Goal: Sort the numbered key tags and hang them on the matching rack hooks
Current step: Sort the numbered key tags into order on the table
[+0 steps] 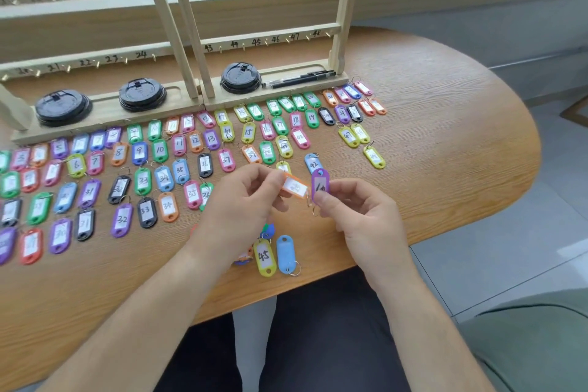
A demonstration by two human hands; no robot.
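Two bare forearms come up from the bottom of the view, over dark trousers point(334, 344), and cross the near edge of the wooden table point(445, 169). Just past that edge, btwn the wrists, a yellow tag point(264, 256) marked 45 and a blue tag point(286, 253) w/ its blank side up lie side by side, nearly touching. A few more tags are half hidden under the L wrist. Above the tabletop the left hand point(245, 200) is held w/ its back toward the camera and its fingers curled. Its thumb and forefinger pinch one end of an orange tag point(294, 187), which sticks out to the right, roughly level; its no. is too blurred to read. Facing it, the right hand point(359, 219), fingers also curled, pinches the lower end of a purple tag point(319, 183) held upright, w/ the ring hanging below the fingertips; the writing isn't legible. The two held tags are just beside each other, maybe touching. Beyond the hands, rows of coloured numbered tags point(159, 149) lie flat across the table, approx in number order, right up to the rack's base. On that base sit three stacks of black cup lids point(142, 95) and two black pens point(299, 79). Farthest back the wooden rack point(191, 41) stands upright, its rails set w/ small brass hooks point(220, 49) under handwritten nos., e.g. 43–48 and 37–42 on the right.
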